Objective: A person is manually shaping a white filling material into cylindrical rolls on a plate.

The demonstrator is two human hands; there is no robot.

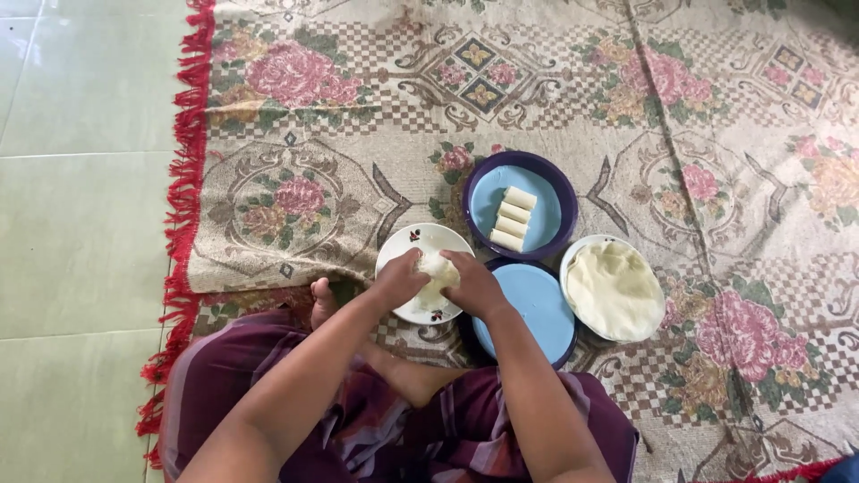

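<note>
While both hands press on it, pale wrapper sheet (438, 271) lies on white plate (424, 248), approx. centre of the plate, partly folded over. Left hand (400, 278) and right hand (472, 284) sit on top of sheet, fingers curled down and pinching its edges; filling, if any, is hidden under the hands. Judged step: rolling/folding in progress, roll not yet closed. Next move prob. needs even pressure w/ both thumbs, tucking the ends so the thin sheet doesn't tear.

Rel. to white plate:
- just right + beyond: purple-rimmed blue plate (524, 205) w/ four finished rolls (513, 219).
- right, touching: second blue plate (538, 309), bare.
- further right: stack of flat wrappers (614, 290).
- under all: floral rug (295, 188).
</note>
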